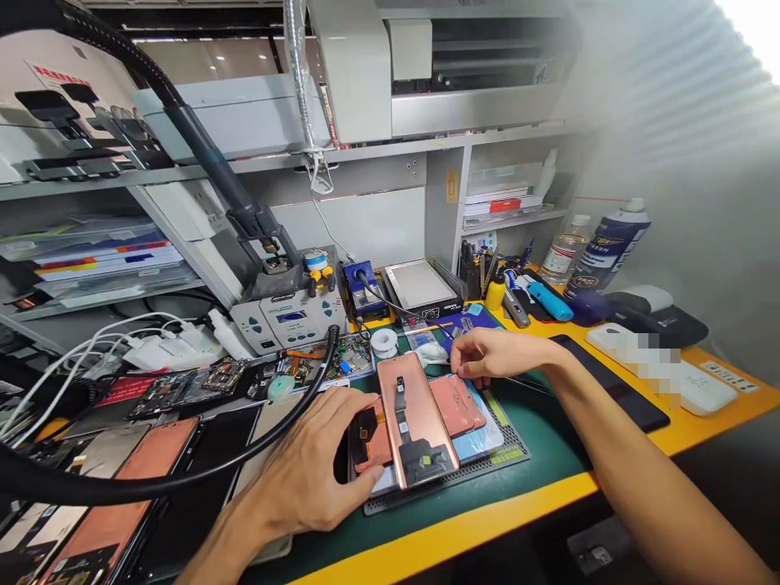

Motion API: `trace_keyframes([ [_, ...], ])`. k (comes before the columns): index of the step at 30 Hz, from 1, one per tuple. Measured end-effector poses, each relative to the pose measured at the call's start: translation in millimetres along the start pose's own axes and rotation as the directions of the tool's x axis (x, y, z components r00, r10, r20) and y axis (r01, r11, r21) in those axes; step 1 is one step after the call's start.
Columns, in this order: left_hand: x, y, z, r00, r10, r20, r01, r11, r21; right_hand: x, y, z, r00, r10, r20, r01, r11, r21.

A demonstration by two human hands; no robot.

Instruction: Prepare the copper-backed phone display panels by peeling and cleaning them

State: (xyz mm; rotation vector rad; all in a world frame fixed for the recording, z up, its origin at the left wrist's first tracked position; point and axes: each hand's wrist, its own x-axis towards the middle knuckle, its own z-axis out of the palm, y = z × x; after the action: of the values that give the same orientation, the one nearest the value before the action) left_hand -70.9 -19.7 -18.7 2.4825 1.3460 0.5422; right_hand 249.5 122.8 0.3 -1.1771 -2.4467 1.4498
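Note:
My left hand (314,463) curves around the left side of copper-coloured phone screen panels, thumb at the near side and fingers at the far side. The uppermost phone screen panel (420,414) lies back side up, with a dark flex cable and a black patch on it. Under it, a second copper panel with a black flex piece (366,435) shows partly. Right of them is a smaller copper-coloured piece (457,405) on a blue-and-white sheet (481,443). Beyond it, my right hand (487,355) is closed in a pinch; what its fingertips hold is hidden.
A black hose (292,422) arches over the left forearm. Rework station (292,313), blue soldering unit (364,288) and solder spool (383,343) stand behind. Several phone panels (152,451) lie left. A dark phone panel (609,382), bottle (564,252) and spray can (609,248) are right.

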Motion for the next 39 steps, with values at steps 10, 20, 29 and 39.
trace_keyframes([
  [10,1,3,-1.7,1.0,0.001,0.005,-0.001,1.0,0.004,1,-3,2,1.0,-0.021,-0.022,0.021,1.0,0.017],
  [20,-1,5,4.7,0.99,0.12,-0.07,-0.113,0.989,0.096,39,-6,30,0.862,-0.063,-0.503,0.144,0.982,0.123],
  [29,8,16,20.9,0.875,0.452,-0.172,-0.398,0.875,0.274,53,-9,42,0.91,-0.108,-0.399,0.246,0.918,0.31],
  [39,8,20,15.9,0.841,0.518,-0.157,-0.449,0.829,0.333,60,-11,46,0.911,0.059,-0.408,0.192,0.815,0.546],
])
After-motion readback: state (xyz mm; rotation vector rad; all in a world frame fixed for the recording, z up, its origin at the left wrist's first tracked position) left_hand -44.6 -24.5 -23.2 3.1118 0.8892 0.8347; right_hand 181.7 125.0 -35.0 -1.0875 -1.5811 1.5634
